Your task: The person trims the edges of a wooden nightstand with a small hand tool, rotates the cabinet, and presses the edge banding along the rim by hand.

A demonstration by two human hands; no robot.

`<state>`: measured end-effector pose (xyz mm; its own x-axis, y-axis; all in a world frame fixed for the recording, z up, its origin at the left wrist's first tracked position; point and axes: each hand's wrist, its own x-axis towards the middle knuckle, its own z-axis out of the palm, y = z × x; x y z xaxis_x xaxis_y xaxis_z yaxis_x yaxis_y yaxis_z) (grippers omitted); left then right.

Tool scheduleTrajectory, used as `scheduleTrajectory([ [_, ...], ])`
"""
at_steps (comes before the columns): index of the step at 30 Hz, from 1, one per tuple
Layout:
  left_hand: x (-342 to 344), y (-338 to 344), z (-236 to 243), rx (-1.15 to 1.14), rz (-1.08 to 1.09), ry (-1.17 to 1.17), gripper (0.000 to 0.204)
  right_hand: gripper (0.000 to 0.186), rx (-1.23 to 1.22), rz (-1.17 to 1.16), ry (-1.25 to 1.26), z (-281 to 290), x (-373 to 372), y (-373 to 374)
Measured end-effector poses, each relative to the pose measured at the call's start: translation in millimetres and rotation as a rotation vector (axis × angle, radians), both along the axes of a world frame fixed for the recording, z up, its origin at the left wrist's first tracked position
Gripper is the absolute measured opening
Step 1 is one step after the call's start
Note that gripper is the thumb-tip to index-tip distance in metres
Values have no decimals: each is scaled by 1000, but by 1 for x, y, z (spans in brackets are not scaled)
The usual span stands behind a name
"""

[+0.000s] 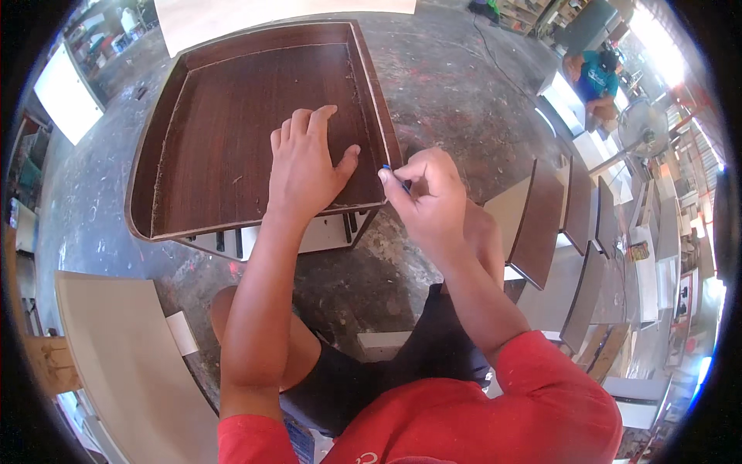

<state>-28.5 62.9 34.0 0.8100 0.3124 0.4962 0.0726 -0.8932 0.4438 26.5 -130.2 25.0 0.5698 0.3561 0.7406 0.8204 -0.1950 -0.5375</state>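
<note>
Left hand (305, 158) lies flat, fingers spread, on dark panel (232, 131); right hand (433, 197) pinches blue tool (394, 176) at its right edge.

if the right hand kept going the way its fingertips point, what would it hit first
Probably the raised right rim of the dark brown wooden panel, just left of the right hand and its small blue object; depth is uncertain.

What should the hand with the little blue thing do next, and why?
Probably bring the small blue tool a little closer to the pale edge strip of the dark brown panel. The right hand pinches it beside the panel's right rim, its tip apparently short of the strip, while the left hand already lies flat on the panel, steadying it.
</note>
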Motion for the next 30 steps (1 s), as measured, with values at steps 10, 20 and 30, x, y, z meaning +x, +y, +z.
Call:
scheduleTrajectory([
  [10,3,0,-3,78,5,-75,61,26,41,-10,-10,-1,2,6],
  [20,-1,-1,-1,23,-20,-20,63,25,69,-6,45,2,2,13],
  [30,0,0,0,19,-22,-13,63,24,105,8,303,1,7,19],
])
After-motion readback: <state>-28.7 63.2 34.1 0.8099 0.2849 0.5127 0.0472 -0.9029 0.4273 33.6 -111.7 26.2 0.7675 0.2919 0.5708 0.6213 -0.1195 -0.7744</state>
